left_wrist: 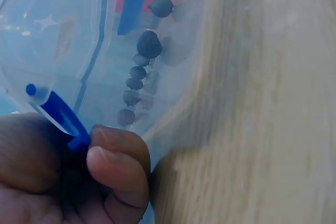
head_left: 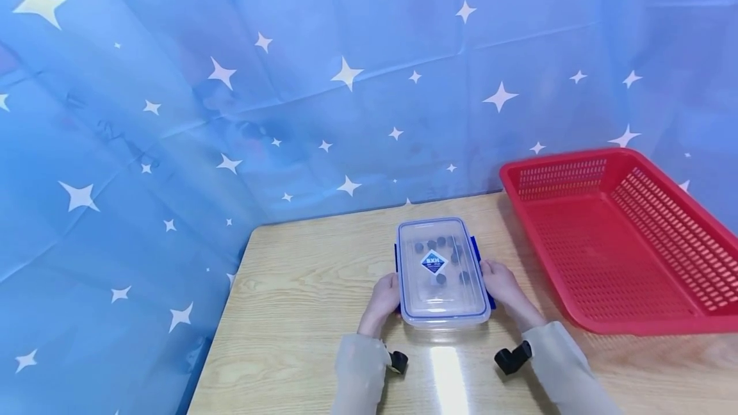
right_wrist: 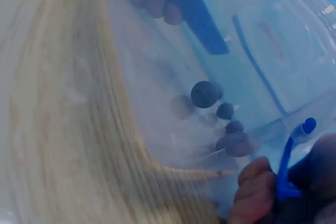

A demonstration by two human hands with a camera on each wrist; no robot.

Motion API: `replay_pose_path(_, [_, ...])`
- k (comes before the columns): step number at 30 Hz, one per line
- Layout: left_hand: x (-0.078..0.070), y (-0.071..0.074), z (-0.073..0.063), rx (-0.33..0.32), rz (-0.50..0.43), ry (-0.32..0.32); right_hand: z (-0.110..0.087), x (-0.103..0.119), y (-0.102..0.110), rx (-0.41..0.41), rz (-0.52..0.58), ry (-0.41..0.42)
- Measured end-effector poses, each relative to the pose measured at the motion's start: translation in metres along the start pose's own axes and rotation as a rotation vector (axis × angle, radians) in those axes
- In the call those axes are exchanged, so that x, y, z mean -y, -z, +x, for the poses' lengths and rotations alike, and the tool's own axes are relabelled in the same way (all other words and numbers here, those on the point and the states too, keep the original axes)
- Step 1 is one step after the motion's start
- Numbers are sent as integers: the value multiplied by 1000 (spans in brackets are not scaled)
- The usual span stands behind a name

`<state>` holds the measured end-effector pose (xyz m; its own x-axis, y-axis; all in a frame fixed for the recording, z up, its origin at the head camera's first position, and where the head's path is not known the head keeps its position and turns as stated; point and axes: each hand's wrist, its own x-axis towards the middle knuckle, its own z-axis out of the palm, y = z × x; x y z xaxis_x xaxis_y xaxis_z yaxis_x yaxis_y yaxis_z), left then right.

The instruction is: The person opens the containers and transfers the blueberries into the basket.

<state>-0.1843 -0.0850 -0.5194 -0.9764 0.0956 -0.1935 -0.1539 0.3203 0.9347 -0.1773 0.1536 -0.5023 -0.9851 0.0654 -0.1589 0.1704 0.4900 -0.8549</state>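
A clear plastic food container [head_left: 444, 306] with a blue-rimmed lid and a diamond label stands on the table between both hands. Several dark round berries, like blueberries [left_wrist: 149, 44], lie inside on its bottom. Down its left side, my left hand [head_left: 385, 293] grips the edge, with curled fingertips against a blue latch [left_wrist: 65, 116]. My right hand [head_left: 500, 282] holds the opposite side, its fingers and thumb about the other blue latch [right_wrist: 286, 174]. Both latches stick outward from the sides. The lid lies on the container. Parts of both thumbs are hidden or dark in the wrist views.
A large red plastic basket [head_left: 544, 261] with slotted walls stands to the right of the container. The light wooden table [head_left: 300, 300] ends at a blue star-patterned cloth [head_left: 300, 95] behind and to the left.
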Motion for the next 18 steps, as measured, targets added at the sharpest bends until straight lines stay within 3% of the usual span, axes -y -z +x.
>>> replay_pose_path(4, [-1,2,1,-5,-1,7,2,-3,0,-4,50,-10])
replay_pose_path(6, [0,3,2,-38,0,12,2,-5,0,-30,23,28])
replay_pose_path(10, [-4,8,2,-178,-32,8,4,-7,3,-172,-80,134])
replay_pose_path(13, [-13,12,-1,-267,-59,-40,4,-4,7,-277,-106,180])
replay_pose_path(18, [-33,13,-8,-262,-1,-117,-1,7,11,-254,-97,197])
